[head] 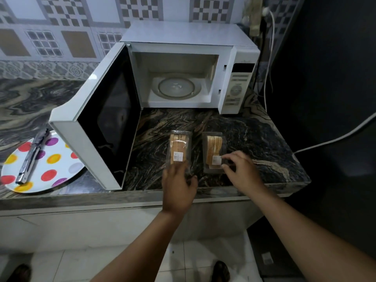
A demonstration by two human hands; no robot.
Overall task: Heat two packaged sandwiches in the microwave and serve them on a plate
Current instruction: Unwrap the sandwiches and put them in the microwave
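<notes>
Right hand (240, 171): grip narrow, thumb and fingertips pinching the label end of the right sandwich pack (213, 148). Left hand (179, 186): fingers curled over the near end of the left sandwich pack (180, 147). Both packs lie flat, side by side but apart, on the marbled tabletop (254, 139) close to its front edge. Bare tabletop to the right. Microwave (187, 64) behind, cavity open; door (97, 119) swung out leftward. Dotted plate (50, 169) beyond the door, tongs (30, 159) lying on it.
</notes>
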